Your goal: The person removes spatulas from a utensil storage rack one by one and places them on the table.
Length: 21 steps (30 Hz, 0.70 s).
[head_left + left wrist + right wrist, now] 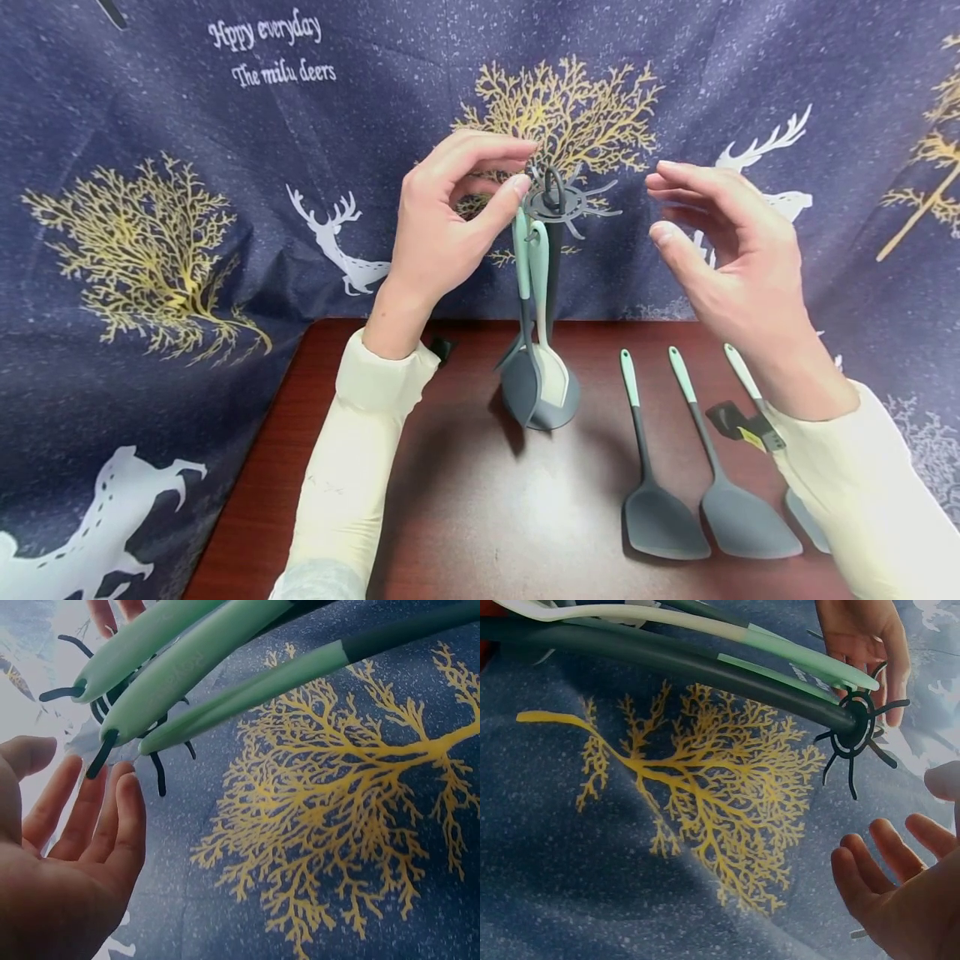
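Observation:
A dark utensil stand (555, 202) with a ring of hooks stands at the back of the table. Several utensils with mint-green handles (161, 682) hang on its left side, among them one with a cream neck and head (553, 375) and one with a dark grey head (521, 383). Beside the hooks, my left hand (450, 217) is held up, thumb and fingers bent apart with nothing between them. My right hand (738, 242) hovers right of the stand, fingers loosely bent, holding nothing. In the right wrist view, bare hooks (853, 780) face that hand.
Two grey spatulas (663, 521) (750, 521) lie on the brown table (465, 517) at the right. A third green-handled utensil (741, 367) is partly hidden by my right sleeve. Behind the table hangs a dark blue cloth (420, 67) with deer and gold branches.

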Available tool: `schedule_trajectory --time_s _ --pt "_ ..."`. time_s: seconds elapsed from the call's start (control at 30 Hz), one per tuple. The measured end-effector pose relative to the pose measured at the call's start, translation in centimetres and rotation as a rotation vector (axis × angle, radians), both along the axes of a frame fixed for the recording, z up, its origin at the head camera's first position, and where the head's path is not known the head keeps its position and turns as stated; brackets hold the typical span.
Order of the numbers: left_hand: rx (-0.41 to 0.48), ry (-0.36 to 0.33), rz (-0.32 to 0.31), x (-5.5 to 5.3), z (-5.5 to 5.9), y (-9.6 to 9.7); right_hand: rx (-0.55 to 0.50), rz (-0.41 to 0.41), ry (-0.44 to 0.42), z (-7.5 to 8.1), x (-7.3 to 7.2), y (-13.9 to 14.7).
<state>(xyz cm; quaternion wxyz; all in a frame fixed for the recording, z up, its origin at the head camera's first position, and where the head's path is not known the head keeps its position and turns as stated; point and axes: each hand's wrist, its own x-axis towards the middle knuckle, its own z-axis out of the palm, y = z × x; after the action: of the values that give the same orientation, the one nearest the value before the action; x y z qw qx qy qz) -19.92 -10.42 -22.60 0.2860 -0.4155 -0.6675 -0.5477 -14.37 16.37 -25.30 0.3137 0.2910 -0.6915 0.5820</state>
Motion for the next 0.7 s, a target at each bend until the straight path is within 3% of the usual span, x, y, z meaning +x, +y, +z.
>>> schedule_trajectory --time_s 0.3,0.53,0.7 --pt "0.029 -0.02 0.039 1.7 0.2 -0.9 0.002 0.072 0.086 0.9 0.0 -1.1" --pt "0.032 -0.036 0.066 1.5 -1.2 -1.9 0.003 0.096 0.125 1.5 -0.5 -1.9" --pt "0.045 -0.031 0.076 2.0 -2.0 -2.3 0.01 0.116 0.12 1.8 -0.8 -2.2"
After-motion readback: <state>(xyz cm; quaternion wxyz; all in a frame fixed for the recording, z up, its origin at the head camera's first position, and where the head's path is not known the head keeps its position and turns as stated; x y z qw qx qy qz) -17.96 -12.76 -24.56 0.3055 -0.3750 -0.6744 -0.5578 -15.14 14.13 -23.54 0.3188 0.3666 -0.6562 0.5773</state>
